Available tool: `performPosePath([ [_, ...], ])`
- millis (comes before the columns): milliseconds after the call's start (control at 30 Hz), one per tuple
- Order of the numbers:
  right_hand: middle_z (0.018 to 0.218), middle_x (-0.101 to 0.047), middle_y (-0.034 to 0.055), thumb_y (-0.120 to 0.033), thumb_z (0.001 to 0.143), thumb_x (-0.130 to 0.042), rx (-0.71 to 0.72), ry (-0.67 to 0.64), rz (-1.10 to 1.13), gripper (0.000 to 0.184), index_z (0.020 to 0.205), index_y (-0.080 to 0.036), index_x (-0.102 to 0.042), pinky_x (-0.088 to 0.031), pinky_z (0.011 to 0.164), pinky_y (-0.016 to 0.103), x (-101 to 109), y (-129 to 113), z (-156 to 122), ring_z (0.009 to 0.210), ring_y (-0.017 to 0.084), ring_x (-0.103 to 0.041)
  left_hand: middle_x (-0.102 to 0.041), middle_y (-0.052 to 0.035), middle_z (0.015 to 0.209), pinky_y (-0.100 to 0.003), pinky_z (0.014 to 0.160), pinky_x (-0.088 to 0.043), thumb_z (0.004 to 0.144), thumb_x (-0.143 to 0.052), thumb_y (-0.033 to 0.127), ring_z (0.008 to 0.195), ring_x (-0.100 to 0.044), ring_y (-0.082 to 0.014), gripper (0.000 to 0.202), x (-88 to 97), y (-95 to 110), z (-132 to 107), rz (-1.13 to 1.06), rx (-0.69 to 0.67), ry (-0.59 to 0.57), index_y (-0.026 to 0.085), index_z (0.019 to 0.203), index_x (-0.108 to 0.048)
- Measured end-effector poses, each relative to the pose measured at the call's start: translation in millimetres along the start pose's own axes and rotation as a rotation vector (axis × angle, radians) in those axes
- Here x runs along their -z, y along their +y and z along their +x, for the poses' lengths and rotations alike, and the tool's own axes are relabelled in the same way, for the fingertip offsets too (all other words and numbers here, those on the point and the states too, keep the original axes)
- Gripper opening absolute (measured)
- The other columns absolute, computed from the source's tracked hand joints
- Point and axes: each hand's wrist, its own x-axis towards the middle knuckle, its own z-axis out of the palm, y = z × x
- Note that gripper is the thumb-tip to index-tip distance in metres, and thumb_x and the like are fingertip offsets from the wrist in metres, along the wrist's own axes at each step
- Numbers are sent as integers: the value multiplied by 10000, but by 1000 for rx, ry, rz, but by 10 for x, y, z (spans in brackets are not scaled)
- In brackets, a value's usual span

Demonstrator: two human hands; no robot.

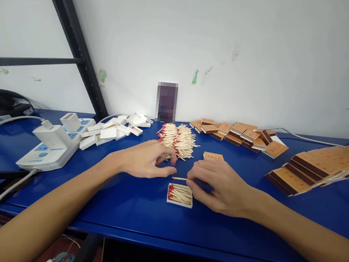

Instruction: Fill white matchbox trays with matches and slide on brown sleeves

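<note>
My right hand (218, 184) pinches a single match (179, 178) by its bare end, the red head pointing left. Just below that match lies a white matchbox tray (179, 204) holding several matches with their heads to the left. Thumb and fingers of my left hand (150, 159) are curved apart with nothing between them, close to the red match head. Behind the left hand is a large pile of loose matches (178, 139). An orange matchbox sleeve (213, 155) sits beyond my right hand, partly hidden by it.
White empty trays (109, 133) are heaped at the back left. Orange matchbox sleeves (238, 131) lie at the back right, with a larger stack (319, 165) at far right. A white power strip (48, 158) with cables occupies the left. A pixelated dark rectangle (166, 101) stands against the wall.
</note>
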Motion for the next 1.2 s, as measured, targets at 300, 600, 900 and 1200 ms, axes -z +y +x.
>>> performPosePath([
  [300,633,-540,-12,-294,901,-502,-98,4,-46,171,793,-177,-565,-318,598,273,-23,26,-14,579,131,-460,-539,45,590,-247,560,-299,817,-549,191,528,-444,-105,66,-45,-59,14,151,23,-83,186,807,-613],
  [600,654,-577,-3,-216,953,-431,-119,-12,-34,207,787,-185,-549,-333,582,266,-43,24,13,576,132,-475,-472,55,580,-244,529,-287,950,-456,376,518,-422,-107,223,-17,27,8,11,-33,-5,183,938,-567],
  [900,620,-539,-6,-272,896,-489,-27,-43,-31,202,724,-181,-545,-325,577,269,3,-47,-3,559,122,-428,-600,-2,667,-271,553,-265,924,-469,251,573,-512,-150,149,-58,-253,29,434,-15,2,210,990,-596],
  [1200,623,-548,-9,-267,911,-478,-83,5,-31,216,724,-180,-543,-332,574,269,-28,22,-9,567,122,-454,-668,-37,757,-266,571,-302,925,-486,272,645,-571,-169,173,-82,-236,45,477,37,-27,196,991,-628],
])
